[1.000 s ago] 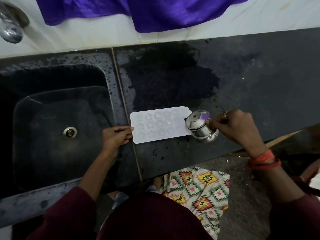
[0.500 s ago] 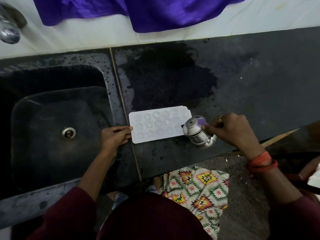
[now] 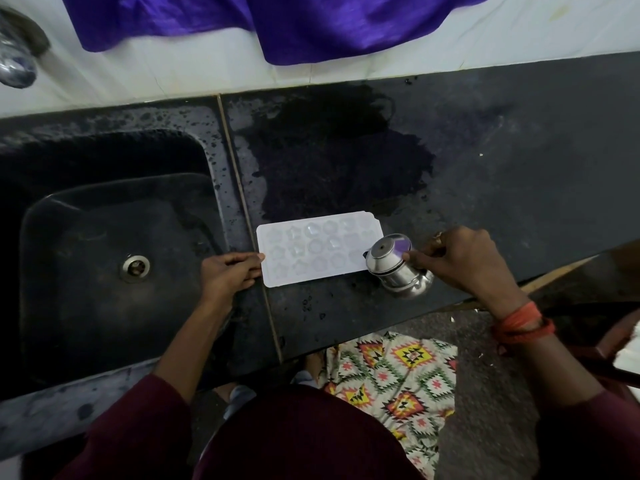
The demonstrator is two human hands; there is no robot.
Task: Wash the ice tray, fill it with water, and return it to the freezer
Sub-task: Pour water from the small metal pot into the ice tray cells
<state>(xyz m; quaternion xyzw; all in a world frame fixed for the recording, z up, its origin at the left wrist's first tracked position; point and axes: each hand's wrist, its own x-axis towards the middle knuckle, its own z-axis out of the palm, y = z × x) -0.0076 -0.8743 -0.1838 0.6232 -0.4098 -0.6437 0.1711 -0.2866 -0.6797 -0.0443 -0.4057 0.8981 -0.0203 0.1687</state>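
Tipped lower and nudged toward 9 o'clock since a second ago: small steel pot (image 3: 398, 268), mouth now overlapping the right end of the ice tray (image 3: 311, 251). Lies flat, that tray, on the black counter (image 3: 502, 161), just right of the sink (image 3: 104, 230), long side running 9 to 3 o'clock, cells facing up. Gripped by the right hand (image 3: 464, 261) at 3 o'clock of the tray: the pot, fingers curled and clamped round its neck, base raised toward 4 o'clock, most likely tilted this way to pour water into the cells. Rests at 9 o'clock of the tray: left hand (image 3: 228, 271), fingers side by side, tips touching the short edge, seemingly to stop the light plastic sliding. Cannot tell whether water is flowing, or whether any cell is full yet. Spreads at 12 o'clock of the tray: dark wet patch (image 3: 339, 161). Hangs along the back wall: purple cloth (image 3: 311, 26). Judged step: filling, with the freezer trip not yet begun.
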